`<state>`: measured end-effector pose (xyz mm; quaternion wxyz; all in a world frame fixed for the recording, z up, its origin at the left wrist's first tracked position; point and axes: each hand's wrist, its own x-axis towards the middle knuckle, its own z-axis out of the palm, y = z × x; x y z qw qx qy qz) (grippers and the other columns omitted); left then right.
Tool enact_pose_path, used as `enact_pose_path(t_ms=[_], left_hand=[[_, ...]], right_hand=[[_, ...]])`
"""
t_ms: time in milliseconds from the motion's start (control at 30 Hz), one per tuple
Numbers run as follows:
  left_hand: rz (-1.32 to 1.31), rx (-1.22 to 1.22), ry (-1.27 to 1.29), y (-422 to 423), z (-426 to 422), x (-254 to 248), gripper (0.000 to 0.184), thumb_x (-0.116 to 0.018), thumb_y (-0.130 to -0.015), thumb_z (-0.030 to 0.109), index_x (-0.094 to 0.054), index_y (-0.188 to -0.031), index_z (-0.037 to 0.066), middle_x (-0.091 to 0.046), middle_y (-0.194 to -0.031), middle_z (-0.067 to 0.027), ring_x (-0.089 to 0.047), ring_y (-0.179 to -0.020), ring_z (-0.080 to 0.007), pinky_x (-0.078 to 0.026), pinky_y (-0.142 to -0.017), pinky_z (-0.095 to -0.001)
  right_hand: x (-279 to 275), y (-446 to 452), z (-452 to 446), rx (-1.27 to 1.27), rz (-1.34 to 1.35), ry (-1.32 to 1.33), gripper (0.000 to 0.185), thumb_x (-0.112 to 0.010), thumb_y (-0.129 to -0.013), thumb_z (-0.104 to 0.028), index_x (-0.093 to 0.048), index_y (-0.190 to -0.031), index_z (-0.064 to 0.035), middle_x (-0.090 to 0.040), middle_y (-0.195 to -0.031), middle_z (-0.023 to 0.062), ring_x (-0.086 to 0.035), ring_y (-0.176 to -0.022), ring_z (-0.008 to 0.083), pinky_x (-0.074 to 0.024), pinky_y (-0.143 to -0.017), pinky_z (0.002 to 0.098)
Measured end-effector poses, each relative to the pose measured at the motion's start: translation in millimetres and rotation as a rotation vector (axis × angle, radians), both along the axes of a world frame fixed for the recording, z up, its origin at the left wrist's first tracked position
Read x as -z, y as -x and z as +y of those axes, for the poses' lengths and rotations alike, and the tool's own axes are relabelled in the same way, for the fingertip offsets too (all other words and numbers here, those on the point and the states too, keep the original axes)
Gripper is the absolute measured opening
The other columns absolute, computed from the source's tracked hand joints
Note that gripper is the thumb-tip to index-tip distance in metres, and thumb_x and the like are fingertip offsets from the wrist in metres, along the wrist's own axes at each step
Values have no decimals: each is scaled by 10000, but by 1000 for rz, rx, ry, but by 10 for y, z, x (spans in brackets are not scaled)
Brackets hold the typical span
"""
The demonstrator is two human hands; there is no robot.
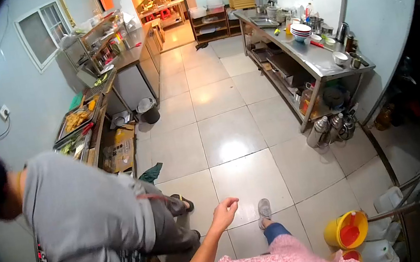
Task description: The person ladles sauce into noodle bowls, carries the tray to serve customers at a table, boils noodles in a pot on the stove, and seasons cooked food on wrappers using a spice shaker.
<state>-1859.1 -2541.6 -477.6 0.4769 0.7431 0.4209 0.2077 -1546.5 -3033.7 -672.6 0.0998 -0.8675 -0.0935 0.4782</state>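
The left hand [225, 214] has loosely curled fingers, seemingly empty; whether the tips meet, I can't tell. I'd swing it clear of the person [89, 206] left of them; a green cloth [151, 173] shows beyond.

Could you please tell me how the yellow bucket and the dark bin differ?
The yellow bucket is brightly coloured; the dark bin is greyish. The yellow bucket sits nearer the camera, lower right; the dark bin stands farther off, on the left. Both look roughly round.

Bright glare on floor tiles [233, 152]; fisheye-bowed edges, black corners.
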Motion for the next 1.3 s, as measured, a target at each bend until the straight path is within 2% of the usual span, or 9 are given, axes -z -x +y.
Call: enact_pose_path(t_ms=[267, 300, 333, 367, 433, 600, 967, 1167, 1300], left_hand=[[370, -441, 337, -149, 2096, 1274, 287, -560, -823, 301, -662, -902, 44, -656, -766, -73, -603, -736, -137, -473, -657, -293], [337, -498, 554, 65, 2284, 1790, 281, -574, -799, 309, -663, -829, 44, -642, -704, -63, -602, -693, -139, -475, -609, -311], [314, -660, 683, 77, 2389, 1684, 151, -586, -745, 160, -644, -767, 23, -578, -643, -40, -505, -568, -130, -396, -507, -295], [594, -391, 346, 544, 2614, 2547, 245, -534, -818, 281, -667, -827, 76, -659, -787, -108, -630, -722, -241, -487, -625, -339], [475, -773, 860, 474, 2678, 2392, 213, -528, -814, 259, -646, -838, 84, -637, -761, -101, -613, -705, -236, -467, -604, -344], [449, -970, 1118, 154, 3911, 2564, 144, -512, -804, 205, -595, -865, 104, -582, -698, -82, -571, -663, -224, -416, -553, -356], [84, -826, 654, -2850, 10522, 1716, 156, -520, -839, 280, -501, -899, 138, -510, -698, -12, -505, -645, -163, -346, -528, -360], [127, -559, 562, -4026, 12505, 1861, 176, -531, -850, 314, -512, -853, 138, -531, -685, -3, -520, -632, -157, -390, -551, -392], [307, -493, 668, -4082, 12870, 2306, 197, -531, -858, 284, -588, -794, 106, -583, -737, -48, -586, -720, -251, -473, -670, -492]], right_hand=[[465, -2080, 3021, -374, -73, -51, 341, -473, -816, -234, -613, -601, -10, -550, -500, 125, -555, -453, 241, -425, -420, 383], [483, -2383, 3605, -288, -85, -122, 339, -476, -814, -227, -611, -593, -8, -545, -492, 123, -551, -448, 238, -422, -415, 381], [473, -2589, 4308, 472, -31, -429, 318, -470, -830, -186, -580, -591, -8, -503, -466, 88, -500, -413, 187, -369, -364, 336], [-49, -2856, 5073, 281, -52, -498, 283, -457, -844, -164, -553, -625, -14, -516, -509, 86, -487, -408, 172, -353, -363, 317], [-164, -3391, 6291, 220, 16, -598, 192, -530, -868, -210, -540, -799, -31, -563, -652, 75, -554, -511, 164, -460, -433, 299], [-672, -3760, 8531, 150, -18, -752, 196, -545, -862, -237, -554, -810, -49, -570, -663, 51, -554, -560, 143, -478, -497, 284], [211, -4398, 10433, 103, 234, -115, 157, -509, -818, -160, -569, -761, -26, -576, -660, 94, -582, -560, 184, -496, -478, 343], [1011, -5881, 12514, -289, 118, -235, 149, -522, -769, -143, -619, -721, -41, -591, -593, 103, -592, -547, 196, -474, -461, 340], [610, -6754, 14813, 90, 91, -170, 128, -526, -777, -144, -613, -738, -59, -580, -602, 72, -572, -540, 168, -477, -499, 302]])
